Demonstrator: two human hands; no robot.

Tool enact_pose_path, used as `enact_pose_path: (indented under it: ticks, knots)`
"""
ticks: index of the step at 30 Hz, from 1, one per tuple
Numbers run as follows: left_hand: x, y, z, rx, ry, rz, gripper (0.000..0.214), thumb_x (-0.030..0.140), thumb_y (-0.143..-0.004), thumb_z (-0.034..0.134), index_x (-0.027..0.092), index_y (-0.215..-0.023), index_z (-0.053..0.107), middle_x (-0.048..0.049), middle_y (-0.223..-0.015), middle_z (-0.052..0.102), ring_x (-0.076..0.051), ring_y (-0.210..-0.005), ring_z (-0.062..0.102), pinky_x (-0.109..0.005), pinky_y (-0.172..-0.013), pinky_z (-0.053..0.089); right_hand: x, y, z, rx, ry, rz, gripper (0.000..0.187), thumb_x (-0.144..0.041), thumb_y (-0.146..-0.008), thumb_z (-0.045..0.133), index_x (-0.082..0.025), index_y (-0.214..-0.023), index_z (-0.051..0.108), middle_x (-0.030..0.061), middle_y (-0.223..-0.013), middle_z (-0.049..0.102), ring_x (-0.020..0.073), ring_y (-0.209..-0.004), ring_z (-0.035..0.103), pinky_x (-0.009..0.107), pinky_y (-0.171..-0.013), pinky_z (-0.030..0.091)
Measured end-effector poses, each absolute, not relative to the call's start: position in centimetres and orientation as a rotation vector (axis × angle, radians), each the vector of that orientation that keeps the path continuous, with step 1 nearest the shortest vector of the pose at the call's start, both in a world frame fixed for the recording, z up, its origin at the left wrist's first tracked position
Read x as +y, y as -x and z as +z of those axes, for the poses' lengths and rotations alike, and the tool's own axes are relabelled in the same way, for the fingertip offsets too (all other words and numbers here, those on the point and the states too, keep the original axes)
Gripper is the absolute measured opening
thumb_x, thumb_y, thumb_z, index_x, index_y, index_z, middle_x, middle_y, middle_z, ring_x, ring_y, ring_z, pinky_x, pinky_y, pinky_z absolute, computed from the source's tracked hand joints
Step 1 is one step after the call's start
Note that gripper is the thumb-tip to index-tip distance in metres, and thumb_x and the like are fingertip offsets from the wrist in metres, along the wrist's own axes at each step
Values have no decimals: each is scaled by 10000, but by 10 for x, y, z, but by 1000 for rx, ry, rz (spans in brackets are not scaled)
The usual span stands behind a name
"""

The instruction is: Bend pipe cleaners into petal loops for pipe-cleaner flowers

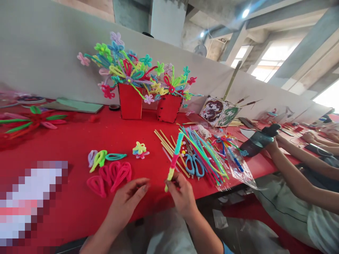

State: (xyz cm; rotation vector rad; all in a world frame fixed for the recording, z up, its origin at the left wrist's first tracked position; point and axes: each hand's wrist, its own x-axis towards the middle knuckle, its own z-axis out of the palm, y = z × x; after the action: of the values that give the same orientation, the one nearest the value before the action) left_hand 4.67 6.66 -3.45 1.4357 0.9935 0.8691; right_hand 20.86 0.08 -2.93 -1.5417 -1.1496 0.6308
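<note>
My right hand grips the lower end of a multicoloured pipe cleaner stem, which slants up and right over the red table. It runs yellow, pink, then teal toward its tip. My left hand rests at the table's front edge with fingers loosely spread, holding nothing. Just left of it lie pink pipe cleaner petals. Beyond those sit green and teal petals and a small yellow flower.
Blue-handled scissors, wooden sticks and a bag of pipe cleaners lie right of my hands. Two red boxes hold finished flowers at the back. Another person's arm holds a dark bottle at the right.
</note>
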Motion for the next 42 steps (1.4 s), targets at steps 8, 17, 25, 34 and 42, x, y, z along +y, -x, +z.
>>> enact_pose_path:
  ticks: [8,17,25,34,42]
  knots:
    - [62,-47,-37,964,-1797,824,208,383,-749,552,234,-754,697,-21,-725,735,-196,-685,667,-253,-638,523,48,-229,-44,-1254,1726,462,121,-240,-747,504,-166,-765,599,31,-707,633,163,-669,589,250,-618,456]
    - [66,-50,-45,1111,-1789,938,245,426,-726,575,220,-811,676,-38,-803,733,-212,-750,667,-286,-684,527,43,-212,-45,-1322,1623,454,154,-232,-774,503,-163,-863,608,56,-784,672,170,-710,621,249,-641,466]
    - [66,-53,-47,1171,-1777,1004,313,450,-720,572,200,-895,643,-76,-900,719,-235,-832,663,-353,-762,522,41,-205,-44,-1423,1619,485,119,-221,-779,490,-181,-797,600,42,-756,674,170,-699,634,246,-640,477]
    - [66,-54,-46,1150,-1917,939,296,420,-738,547,204,-895,676,-84,-909,731,-242,-851,666,-355,-754,528,33,-208,-47,-1207,1301,659,143,-255,-766,528,-175,-872,581,61,-840,707,196,-795,668,279,-694,525]
    - [64,-55,-42,1091,-1931,933,253,393,-749,536,206,-808,695,-67,-799,736,-226,-737,673,-316,-683,527,31,-208,-43,-1199,1136,909,108,-245,-758,557,-174,-822,609,42,-771,697,188,-761,666,290,-733,520]
